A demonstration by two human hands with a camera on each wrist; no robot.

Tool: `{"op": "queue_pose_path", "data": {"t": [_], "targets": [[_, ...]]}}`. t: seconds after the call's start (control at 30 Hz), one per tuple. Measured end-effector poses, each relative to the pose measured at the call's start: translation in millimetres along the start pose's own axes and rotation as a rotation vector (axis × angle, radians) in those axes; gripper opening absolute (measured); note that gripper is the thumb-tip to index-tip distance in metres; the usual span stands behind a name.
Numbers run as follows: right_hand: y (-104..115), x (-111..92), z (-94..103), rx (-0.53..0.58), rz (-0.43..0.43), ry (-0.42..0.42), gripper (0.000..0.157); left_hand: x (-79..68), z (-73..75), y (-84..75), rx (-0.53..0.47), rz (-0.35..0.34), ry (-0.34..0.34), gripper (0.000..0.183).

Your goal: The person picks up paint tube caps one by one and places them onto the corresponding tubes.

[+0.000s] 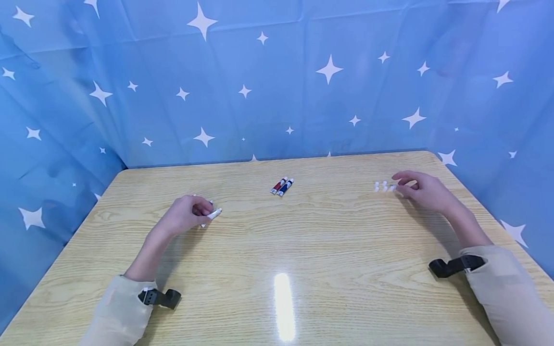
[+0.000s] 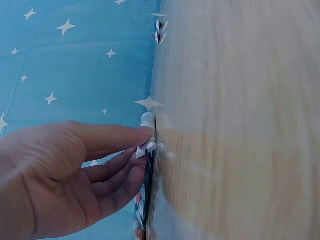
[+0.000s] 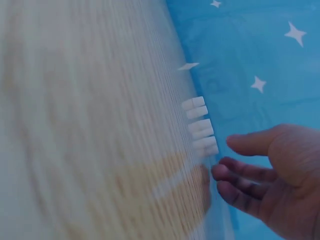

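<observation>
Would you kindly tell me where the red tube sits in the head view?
In the head view, the red tube lies mid-width, toward the far table edge, left of the blue tube.

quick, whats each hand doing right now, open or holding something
Left hand: closed, pinching a white tube.
Right hand: open, holding nothing, close beside small white pieces.

Blue, white-starred cloth (image 1: 285,67) hangs behind a wood-grain table (image 1: 346,259) showing a bright glare (image 1: 284,307), perhaps lamplight.
</observation>
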State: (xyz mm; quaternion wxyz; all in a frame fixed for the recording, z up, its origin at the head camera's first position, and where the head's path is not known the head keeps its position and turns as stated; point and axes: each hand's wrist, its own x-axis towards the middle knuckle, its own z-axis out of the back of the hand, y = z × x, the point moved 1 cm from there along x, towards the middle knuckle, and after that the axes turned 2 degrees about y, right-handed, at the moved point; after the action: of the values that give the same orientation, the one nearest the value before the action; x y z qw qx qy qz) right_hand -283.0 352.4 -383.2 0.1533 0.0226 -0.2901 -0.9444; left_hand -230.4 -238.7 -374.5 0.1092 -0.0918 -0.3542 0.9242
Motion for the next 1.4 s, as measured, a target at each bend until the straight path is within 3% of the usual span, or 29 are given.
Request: {"op": "queue_pose_path", "data": {"t": [0.47, 0.83, 1.03, 1.4], "targets": [[-9, 8, -2.6, -0.036, -0.023, 0.049, 0.027, -0.4, -1.4, -1.0, 0.036, -0.033, 0.034, 0.012], [-8, 9, -3.4, -0.089, -0.049, 0.034, 0.022, 0.8, -2.4, 1.3, 0.051, -0.078, 0.056, 0.009], [-9, 8, -2.8, -0.098, -0.042, 0.020, 0.023, 1.3, -3.0, -0.5, 0.054, -0.065, 0.056, 0.011], [-6, 8, -0.4, -0.027, -0.038, -0.014, 0.023, 3.6, -6.2, -13.4, -0.015, -0.070, 0.038, 0.014]]}}
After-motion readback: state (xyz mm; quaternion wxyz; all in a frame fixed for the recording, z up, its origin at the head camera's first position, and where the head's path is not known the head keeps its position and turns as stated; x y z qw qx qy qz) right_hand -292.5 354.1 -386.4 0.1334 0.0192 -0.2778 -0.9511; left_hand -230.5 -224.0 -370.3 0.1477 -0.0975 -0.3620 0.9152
